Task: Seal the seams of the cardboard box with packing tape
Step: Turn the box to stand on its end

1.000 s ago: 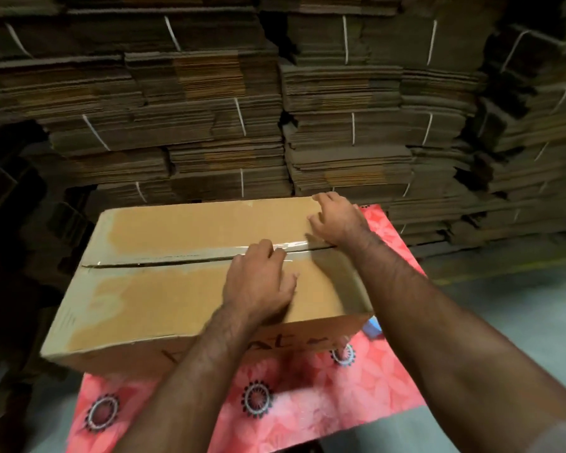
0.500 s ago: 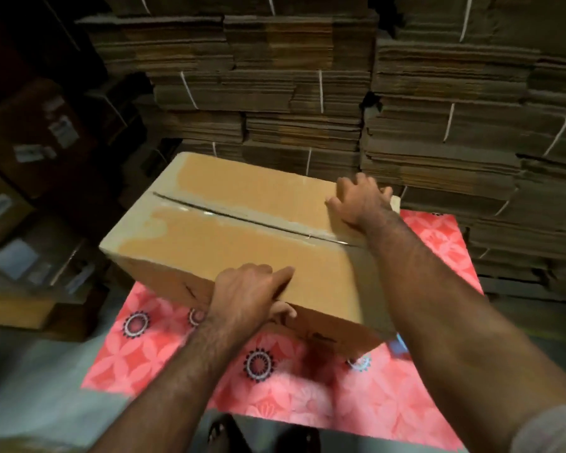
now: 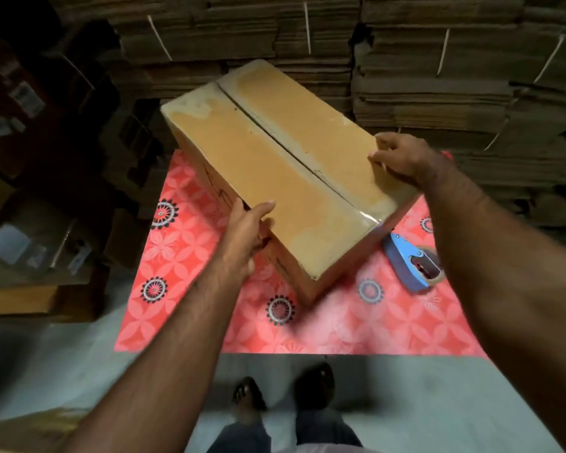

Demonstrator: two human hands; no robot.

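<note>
Swung round since half a second ago, the cardboard box (image 3: 275,165) now lies on a diagonal across the red patterned mat (image 3: 183,302), its near corner pointing toward my feet (image 3: 281,397) and its centre seam (image 3: 294,152) running away up and left, where earlier that seam lay nearly crosswise. Nearest me, my left hand (image 3: 242,237) has come off the front edge and now holds the long left side of the box, thumb laid over the top edge, fingers wrapped down the wall out of sight. Just right of the near corner, the blue tape dispenser (image 3: 412,266) lies on the mat, apart from the box and untouched. A shiny strip of clear tape (image 3: 370,219) shows on the near end of the seam; farther along the seam looks open and dark, so I judge most of the sealing is left. My right hand (image 3: 402,158) pinches the far right edge of the top flap, fingers curled over it. The box turns easily under two light holds, so I reckon it is light, possibly empty; the flaps are stiff board but would bow if pressed mid-panel, so edges and corners are the places to take hold. Beyond stand strapped stacks of flattened cartons (image 3: 438,60).
</note>
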